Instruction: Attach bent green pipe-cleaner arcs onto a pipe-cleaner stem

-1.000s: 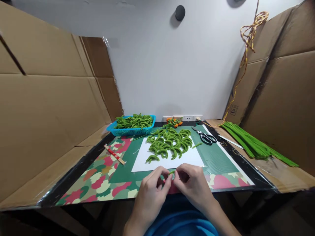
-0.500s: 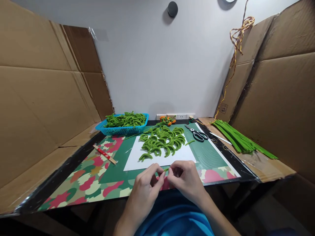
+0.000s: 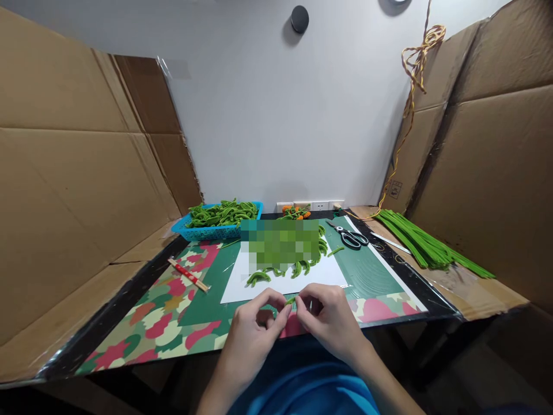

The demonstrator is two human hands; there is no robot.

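Left hand (image 3: 258, 324) and right hand (image 3: 332, 314) are working close together, fingers (image 3: 268, 296) pinching a short green piece (image 3: 291, 300) between them, just in front of the white paper (image 3: 235, 289), scissors (image 3: 341, 230) lying beyond.

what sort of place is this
Probably a makeshift craft workspace, judging by the scissors, the bundle of straight green strips and the blue basket heaped with bent green pieces.

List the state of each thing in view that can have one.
Left hand, pinching green piece
Right hand, pinching same green piece
Curved pieces, lying on white paper, mostly blurred
Blue basket, heaped full
Scissors, laid down, blade opening unclear
Red-sleeved sticks, lying flat
Long stems, lying gathered
Cord, looped, hanging
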